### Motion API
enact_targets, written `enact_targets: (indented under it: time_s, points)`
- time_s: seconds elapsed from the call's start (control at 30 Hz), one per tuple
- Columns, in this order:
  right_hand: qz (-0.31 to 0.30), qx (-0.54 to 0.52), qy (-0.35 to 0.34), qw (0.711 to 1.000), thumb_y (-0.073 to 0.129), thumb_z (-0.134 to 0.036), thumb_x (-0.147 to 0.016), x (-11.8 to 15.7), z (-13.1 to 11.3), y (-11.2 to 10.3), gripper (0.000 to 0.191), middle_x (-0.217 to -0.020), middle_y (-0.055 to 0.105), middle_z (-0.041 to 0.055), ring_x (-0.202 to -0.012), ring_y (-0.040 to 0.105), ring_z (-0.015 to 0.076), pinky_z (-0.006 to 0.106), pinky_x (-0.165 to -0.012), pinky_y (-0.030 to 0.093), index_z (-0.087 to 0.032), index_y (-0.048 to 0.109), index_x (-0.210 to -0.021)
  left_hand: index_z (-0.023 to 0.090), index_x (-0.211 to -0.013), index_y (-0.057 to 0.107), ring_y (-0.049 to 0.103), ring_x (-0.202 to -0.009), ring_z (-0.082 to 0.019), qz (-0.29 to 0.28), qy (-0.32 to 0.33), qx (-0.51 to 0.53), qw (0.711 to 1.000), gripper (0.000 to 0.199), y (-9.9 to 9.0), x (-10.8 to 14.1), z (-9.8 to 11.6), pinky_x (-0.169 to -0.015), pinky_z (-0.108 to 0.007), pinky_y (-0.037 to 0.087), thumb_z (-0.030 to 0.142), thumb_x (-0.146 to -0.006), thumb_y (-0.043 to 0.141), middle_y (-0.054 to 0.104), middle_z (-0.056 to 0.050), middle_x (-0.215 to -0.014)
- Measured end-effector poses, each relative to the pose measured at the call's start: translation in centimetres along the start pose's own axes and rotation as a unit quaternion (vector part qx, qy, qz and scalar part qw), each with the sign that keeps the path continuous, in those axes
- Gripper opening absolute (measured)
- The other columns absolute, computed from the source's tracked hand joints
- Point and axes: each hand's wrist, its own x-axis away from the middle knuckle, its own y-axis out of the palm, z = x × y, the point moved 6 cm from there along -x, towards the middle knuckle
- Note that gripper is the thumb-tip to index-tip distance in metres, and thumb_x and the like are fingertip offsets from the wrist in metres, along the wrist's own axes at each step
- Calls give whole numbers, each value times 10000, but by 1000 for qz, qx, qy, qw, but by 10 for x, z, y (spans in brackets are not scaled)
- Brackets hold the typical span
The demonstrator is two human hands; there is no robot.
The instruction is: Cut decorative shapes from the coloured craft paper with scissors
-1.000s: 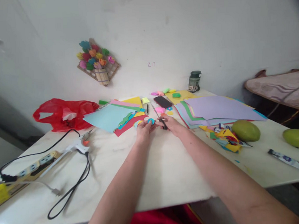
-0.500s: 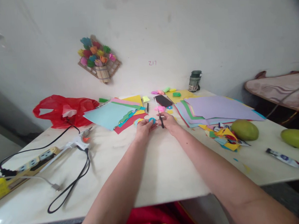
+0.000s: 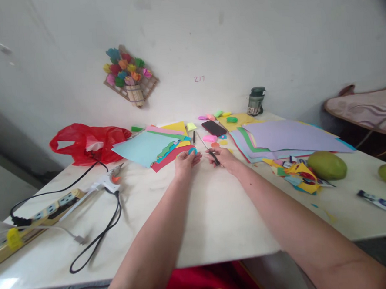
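Near the middle of the white table, my left hand (image 3: pixel 185 163) pinches a small blue paper piece (image 3: pixel 192 151) at its fingertips. My right hand (image 3: pixel 222 157) is closed round the dark handles of scissors (image 3: pixel 214 157), whose thin blades point away and up to the left. A small gap separates the two hands. Beyond them lie a dark phone (image 3: pixel 213 128), a pink block (image 3: pixel 209 138), a black pen (image 3: pixel 194 138) and small cut paper flowers (image 3: pixel 223 137).
Coloured sheets (image 3: pixel 144 147) and a red bag (image 3: pixel 90 144) lie left, with a glue gun (image 3: pixel 106 181) and power strip (image 3: pixel 49 210) nearer. At right are a paper stack (image 3: pixel 290 136), scraps (image 3: pixel 296 175), green fruit (image 3: pixel 327 165) and a tube (image 3: pixel 381 203).
My two hands have moved slightly apart, and the scissors have tilted further left, away from the blue paper. The whole view has shifted a little, so the table's things appear further right.
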Motion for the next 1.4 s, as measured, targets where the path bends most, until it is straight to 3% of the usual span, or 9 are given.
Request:
enact_targets:
  time_s: [0.17, 0.33, 0.87, 1.4]
  points:
    - [-104, 67, -12, 992, 643, -388, -701, 8, -5, -2, 267, -528, 565, -18, -364, 450, 42, 154, -307, 228, -145, 537, -726, 97, -773, 580, 664, -688, -176, -46, -14, 9, 999, 246, 2, -2, -2, -735, -321, 510, 261, -649, 715, 682, -115, -795]
    - [-158, 119, -39, 980, 589, -406, -744, 10, -4, -2, 264, -546, 574, -16, -378, 468, 48, 159, -319, 238, -151, 526, -718, 98, -774, 609, 663, -783, -196, -57, -17, 43, 997, 236, 4, -1, -2, -787, -318, 492, 226, -621, 733, 678, -102, -850]
    - [-139, 146, -41, 979, 595, -440, -723, 12, -6, 2, 297, -523, 531, -33, -368, 438, 39, 162, -347, 268, -154, 516, -698, 117, -750, 561, 667, -737, -177, -29, -46, 53, 997, 123, 6, -2, -4, -723, -293, 506, 176, -705, 660, 683, -79, -771]
    - [-151, 141, -25, 978, 602, -468, -710, 16, -8, 3, 322, -533, 529, -31, -380, 416, 41, 166, -359, 272, -156, 521, -722, 119, -674, 563, 667, -774, -185, -65, -39, 66, 995, 88, 5, -1, -2, -748, -286, 513, 150, -717, 633, 670, -74, -723]
